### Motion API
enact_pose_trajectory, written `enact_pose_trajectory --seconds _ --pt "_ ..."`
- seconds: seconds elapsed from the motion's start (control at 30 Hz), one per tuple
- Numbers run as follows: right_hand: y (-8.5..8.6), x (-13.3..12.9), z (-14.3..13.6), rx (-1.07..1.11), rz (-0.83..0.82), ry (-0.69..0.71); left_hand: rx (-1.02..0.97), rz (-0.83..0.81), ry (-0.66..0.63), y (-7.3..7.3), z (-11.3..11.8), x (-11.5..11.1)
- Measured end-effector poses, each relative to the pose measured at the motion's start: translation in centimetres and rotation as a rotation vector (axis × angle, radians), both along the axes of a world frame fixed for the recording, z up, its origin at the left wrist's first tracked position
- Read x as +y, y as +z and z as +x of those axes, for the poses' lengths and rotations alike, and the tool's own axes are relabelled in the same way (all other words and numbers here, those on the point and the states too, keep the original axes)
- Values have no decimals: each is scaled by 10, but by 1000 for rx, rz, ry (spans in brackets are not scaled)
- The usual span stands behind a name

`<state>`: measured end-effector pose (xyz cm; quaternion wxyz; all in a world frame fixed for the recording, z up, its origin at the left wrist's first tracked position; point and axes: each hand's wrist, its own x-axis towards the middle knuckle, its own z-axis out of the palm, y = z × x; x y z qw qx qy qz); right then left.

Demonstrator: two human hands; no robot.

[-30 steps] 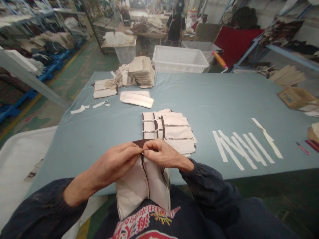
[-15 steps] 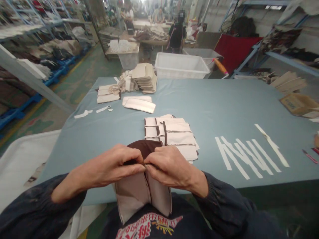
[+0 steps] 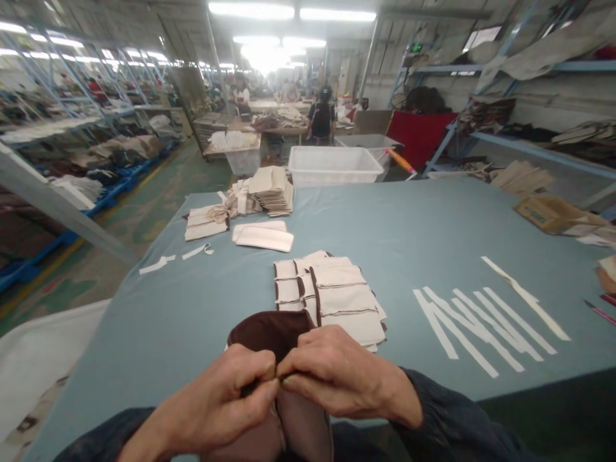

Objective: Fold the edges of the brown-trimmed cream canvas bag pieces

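Note:
My left hand point(image 3: 221, 401) and my right hand point(image 3: 344, 375) meet at the table's near edge, each pinching the rim of a fabric pouch point(image 3: 267, 328). The pouch has a dark brown inside and a paler outer side with a seam down its middle. Thumbs and forefingers almost touch at the rim, so what lies exactly between them is hidden. Just beyond my hands, several cream sewn fabric pieces point(image 3: 342, 292) with brown edging lie in an overlapping pile on the blue-grey table point(image 3: 433, 237).
White strips point(image 3: 481, 330) lie at the right, near small pink-handled snips point(image 3: 601, 312). Flat cream panels point(image 3: 264, 236) and a stack of beige pieces point(image 3: 272, 189) sit farther left. A white bin point(image 3: 334, 165) stands behind the table; a person point(image 3: 321, 119) is beyond it.
The view has tilted upward, so my hands and the table appear lower in the picture. Both hands keep their pinch on the pouch rim.

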<state>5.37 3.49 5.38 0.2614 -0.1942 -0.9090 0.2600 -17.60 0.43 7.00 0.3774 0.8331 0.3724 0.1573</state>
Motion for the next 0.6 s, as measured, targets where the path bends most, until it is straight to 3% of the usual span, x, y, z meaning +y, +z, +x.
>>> enact_pose_trajectory --seconds 0.13,0.27,0.37,0.5,0.6 --pt "-16 22 4 99 -148 -86 -156 -58 147 -8 -2 2" --pt "-36 42 16 140 -187 -217 -140 -79 290 -10 -16 7" --pt "-42 43 23 155 -161 -198 -48 -38 266 -12 -31 11" --pt "-33 35 22 248 -229 -135 58 13 207 -14 -48 17" --pt "-27 31 14 293 -273 -93 43 2 151 -12 -49 20"
